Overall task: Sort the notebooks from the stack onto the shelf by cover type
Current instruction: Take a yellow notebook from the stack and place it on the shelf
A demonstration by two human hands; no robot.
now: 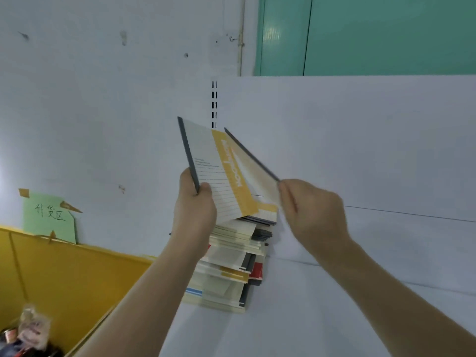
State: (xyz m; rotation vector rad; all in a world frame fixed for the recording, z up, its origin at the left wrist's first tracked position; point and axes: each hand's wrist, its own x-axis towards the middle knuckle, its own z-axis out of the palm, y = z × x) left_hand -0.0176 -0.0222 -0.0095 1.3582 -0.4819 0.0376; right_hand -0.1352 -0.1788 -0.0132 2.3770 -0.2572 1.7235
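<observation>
A tall, uneven stack of notebooks [231,264] stands on the white shelf [334,305] against the back panel. My left hand [194,210] grips a cream notebook with a yellow band and a grey spine [213,173], holding it tilted above the stack. My right hand [313,210] pinches the lower corner of a second grey-spined notebook [255,163], which leans to the right behind the first. Both notebooks are lifted off the stack and fan apart at the top.
A yellow bin [64,274] with packaged items sits at the lower left. A green paper label [49,215] is taped to the wall above it. A slotted shelf upright [214,104] runs up the back panel behind the notebooks.
</observation>
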